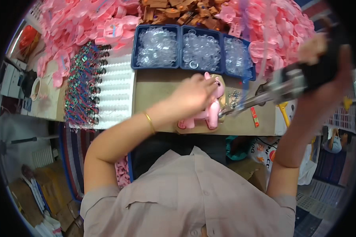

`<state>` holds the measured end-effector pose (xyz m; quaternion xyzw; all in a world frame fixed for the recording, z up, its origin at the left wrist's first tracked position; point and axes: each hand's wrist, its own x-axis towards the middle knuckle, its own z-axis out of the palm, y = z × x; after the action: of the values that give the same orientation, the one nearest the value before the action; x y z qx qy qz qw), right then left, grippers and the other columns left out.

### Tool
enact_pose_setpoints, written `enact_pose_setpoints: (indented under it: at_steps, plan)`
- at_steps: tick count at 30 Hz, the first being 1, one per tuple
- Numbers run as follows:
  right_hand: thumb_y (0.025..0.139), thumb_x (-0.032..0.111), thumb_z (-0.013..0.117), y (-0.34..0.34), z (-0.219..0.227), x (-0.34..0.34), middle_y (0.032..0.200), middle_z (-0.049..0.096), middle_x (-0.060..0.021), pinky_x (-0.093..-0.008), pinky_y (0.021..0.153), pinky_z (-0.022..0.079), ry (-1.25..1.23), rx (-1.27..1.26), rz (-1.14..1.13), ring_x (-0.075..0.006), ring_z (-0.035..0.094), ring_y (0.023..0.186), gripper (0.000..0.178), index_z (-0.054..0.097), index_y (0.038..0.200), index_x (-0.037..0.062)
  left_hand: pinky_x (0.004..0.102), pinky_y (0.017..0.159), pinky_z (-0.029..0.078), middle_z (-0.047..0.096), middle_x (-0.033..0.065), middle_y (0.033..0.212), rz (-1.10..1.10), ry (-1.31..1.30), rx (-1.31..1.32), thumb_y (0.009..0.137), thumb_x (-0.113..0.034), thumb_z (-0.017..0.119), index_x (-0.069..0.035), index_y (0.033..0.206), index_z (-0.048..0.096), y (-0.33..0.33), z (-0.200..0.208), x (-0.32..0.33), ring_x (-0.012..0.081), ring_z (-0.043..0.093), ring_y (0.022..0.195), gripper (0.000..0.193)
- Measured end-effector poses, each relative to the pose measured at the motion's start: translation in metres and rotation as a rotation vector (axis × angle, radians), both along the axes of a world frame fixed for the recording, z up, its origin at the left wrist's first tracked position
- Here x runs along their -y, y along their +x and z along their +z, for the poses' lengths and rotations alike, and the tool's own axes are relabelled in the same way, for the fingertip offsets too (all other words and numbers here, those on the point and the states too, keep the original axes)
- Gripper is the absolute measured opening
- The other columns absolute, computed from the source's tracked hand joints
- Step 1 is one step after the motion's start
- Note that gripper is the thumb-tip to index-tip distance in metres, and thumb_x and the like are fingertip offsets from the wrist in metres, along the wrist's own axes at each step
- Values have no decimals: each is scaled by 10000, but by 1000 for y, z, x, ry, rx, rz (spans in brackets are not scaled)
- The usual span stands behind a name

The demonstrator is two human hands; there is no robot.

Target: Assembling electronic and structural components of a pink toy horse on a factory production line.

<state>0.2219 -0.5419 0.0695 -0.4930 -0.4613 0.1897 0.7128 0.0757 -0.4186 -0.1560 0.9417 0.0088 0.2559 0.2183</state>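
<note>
A pink plastic toy animal [213,112] lies on a tan board at the middle of the bench, and its head with a dark eye shows. My left hand [194,93], blurred, lies over its upper side with the fingers curled against it. In my right hand [326,93] is a power screwdriver [283,86], black at the grip with a long metal shaft. Its tip points left, at the toy's leg; whether it touches cannot be made out. Small metal screws [234,95] lie just right of the toy, partly behind the shaft.
Blue trays [179,47] of clear plastic parts stand behind the toy. Pink shells [89,23] pile up at both sides, with brown parts [182,12] between. Wired circuit boards [81,87] rest on a white ridged tray [116,89] at left. A yellow-handled tool [284,112] lies right.
</note>
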Motion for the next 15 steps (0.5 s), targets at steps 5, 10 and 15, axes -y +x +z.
enact_pose_setpoints:
  at_steps: [5,10,15]
  plan:
    - [900,343,562,-23,-10,-39,774,495,-54,-243,614,417,120,59,-19,-119,479,659,408,514,1069,-25,433,775,516,602,165,886,620,389,32,788,-125,624,-52,916,636,-13,6,-127,323,601,899,147]
    - [865,412,626,-45,-33,-80,635,512,-9,-188,489,387,124,114,-328,-74,488,523,437,575,1048,19,410,749,534,600,113,858,597,295,-67,812,-123,610,-60,899,634,-10,-13,-143,300,601,909,110]
    - [874,425,600,-42,-39,-82,641,499,-5,-188,518,392,100,358,-314,-73,481,539,463,561,1079,11,394,717,526,608,76,867,527,393,143,830,-154,632,-85,926,668,-11,-17,-153,275,608,841,123]
